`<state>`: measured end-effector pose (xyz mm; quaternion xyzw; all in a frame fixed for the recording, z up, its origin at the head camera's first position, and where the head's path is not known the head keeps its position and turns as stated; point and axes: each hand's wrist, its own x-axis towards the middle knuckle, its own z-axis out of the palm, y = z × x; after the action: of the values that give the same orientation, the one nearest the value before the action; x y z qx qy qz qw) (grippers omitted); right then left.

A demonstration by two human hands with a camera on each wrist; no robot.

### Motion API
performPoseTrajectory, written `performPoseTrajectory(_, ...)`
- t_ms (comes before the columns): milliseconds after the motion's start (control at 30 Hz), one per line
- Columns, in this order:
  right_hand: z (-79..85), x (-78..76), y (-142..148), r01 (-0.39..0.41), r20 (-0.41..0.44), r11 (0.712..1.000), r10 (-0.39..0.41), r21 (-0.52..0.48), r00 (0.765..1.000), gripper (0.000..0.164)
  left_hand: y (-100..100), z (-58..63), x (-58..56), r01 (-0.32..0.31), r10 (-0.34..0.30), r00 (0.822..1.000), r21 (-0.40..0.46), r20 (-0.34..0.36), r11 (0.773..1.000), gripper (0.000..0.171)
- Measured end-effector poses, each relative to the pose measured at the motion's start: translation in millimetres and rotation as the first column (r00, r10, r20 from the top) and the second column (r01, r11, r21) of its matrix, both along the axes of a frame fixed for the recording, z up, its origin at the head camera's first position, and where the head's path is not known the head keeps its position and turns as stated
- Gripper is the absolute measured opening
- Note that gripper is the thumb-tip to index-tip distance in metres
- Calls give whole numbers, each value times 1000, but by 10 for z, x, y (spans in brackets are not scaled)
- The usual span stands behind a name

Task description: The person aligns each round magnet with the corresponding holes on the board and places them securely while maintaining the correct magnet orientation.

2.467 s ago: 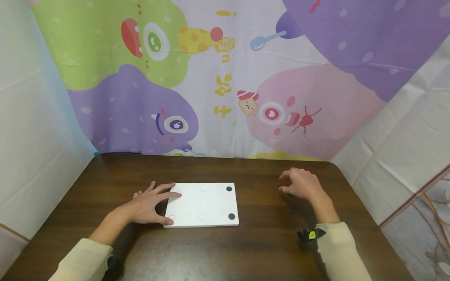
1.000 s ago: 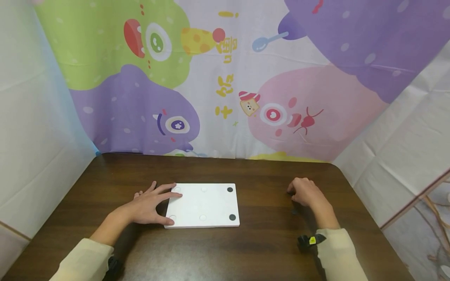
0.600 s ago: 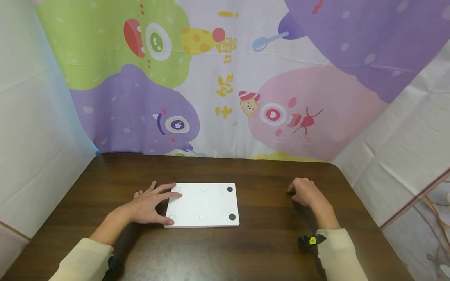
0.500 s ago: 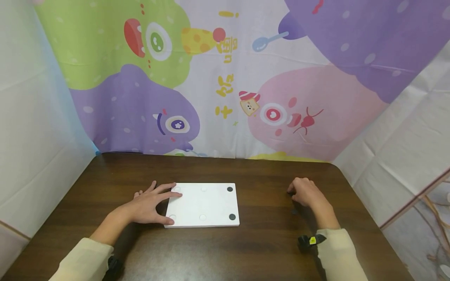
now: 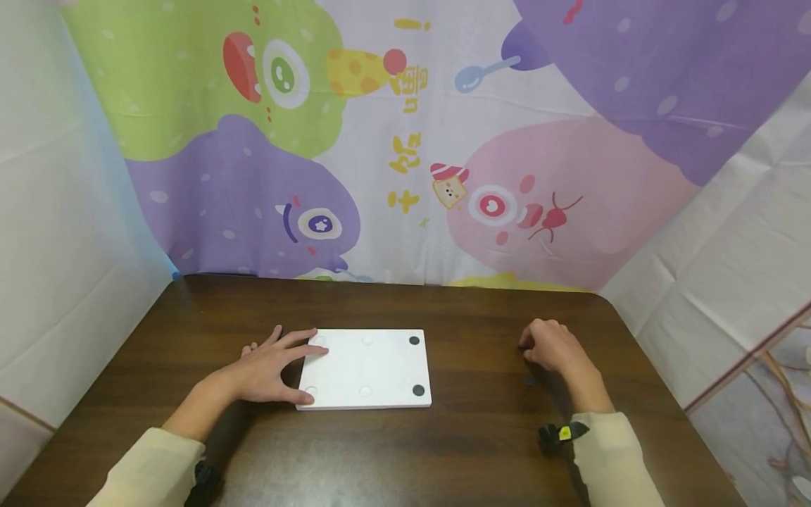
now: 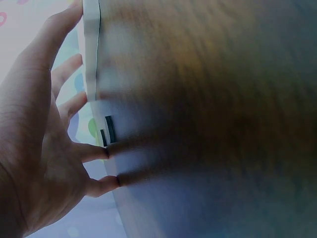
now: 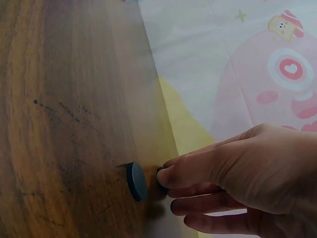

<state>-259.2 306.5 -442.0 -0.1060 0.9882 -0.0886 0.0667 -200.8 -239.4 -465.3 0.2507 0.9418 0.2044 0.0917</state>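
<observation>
A white rectangular board (image 5: 366,370) with round recesses lies on the table. Black discs sit in its two right-hand recesses, the far one (image 5: 414,340) and the near one (image 5: 418,390). My left hand (image 5: 269,367) rests spread at the board's left end, its thumb on the near corner and two fingers at the far one. To the right, my right hand (image 5: 557,346) pinches a small dark disc (image 7: 161,179) between thumb and fingers, mostly hidden by them. Another dark disc (image 7: 136,182) is beside it on the table in the right wrist view.
The brown wooden table (image 5: 393,458) runs back to a cartoon-printed curtain (image 5: 405,232). White sheets hang at both sides. In the left wrist view, dark curved shapes (image 6: 109,130) show by the left fingers; their kind is unclear.
Since the earliest frame, my right hand has shifted slightly right and down and its fingers have closed together on a disc. Over the last second it barely moves. My left hand and the board stay put.
</observation>
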Motion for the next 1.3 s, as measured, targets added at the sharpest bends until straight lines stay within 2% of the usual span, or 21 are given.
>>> performPoseTrajectory(500,-61,17,12,-4,-41,1000,3,-11,999,17,8,1,-6,-1,1,1000,-4,3,1000,89)
performPoseTrajectory(733,-69,6,29,7,-32,1000,-8,-8,999,18,13,14,6,-4,4,1000,-6,0,1000,89)
performPoseTrajectory(1300,2,-38,-13,-17,-35,999,16,-41,999,15,10,10,7,3,-3,1000,-8,-4,1000,89)
